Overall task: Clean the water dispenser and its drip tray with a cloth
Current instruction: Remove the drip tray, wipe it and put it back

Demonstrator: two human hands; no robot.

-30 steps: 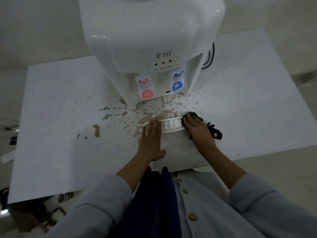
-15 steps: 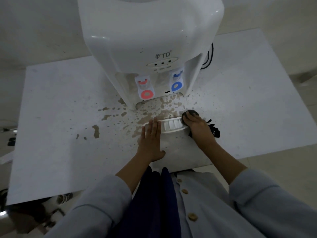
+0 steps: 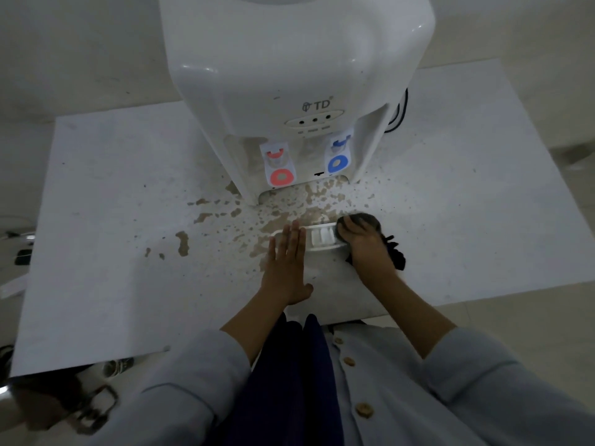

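A white water dispenser (image 3: 289,91) with a red tap (image 3: 281,177) and a blue tap (image 3: 338,162) stands at the back of the white table (image 3: 112,236). Its white slotted drip tray (image 3: 322,238) lies on the table in front of it, apart from the dispenser. My left hand (image 3: 286,265) lies flat with fingers together, pressing on the tray's left end. My right hand (image 3: 365,246) presses a dark cloth (image 3: 363,218) onto the tray's right end; a tail of cloth hangs out to the right of the wrist.
Brown dried stains (image 3: 277,217) spatter the tabletop between dispenser and tray and to the left. A dark power cord (image 3: 401,114) curls behind the dispenser's right side. The table's front edge is close to my body; the floor lies beyond to the right.
The right hand with the cloth has shifted slightly along the tray's right end. The left hand has stayed flat on the tray's left end.
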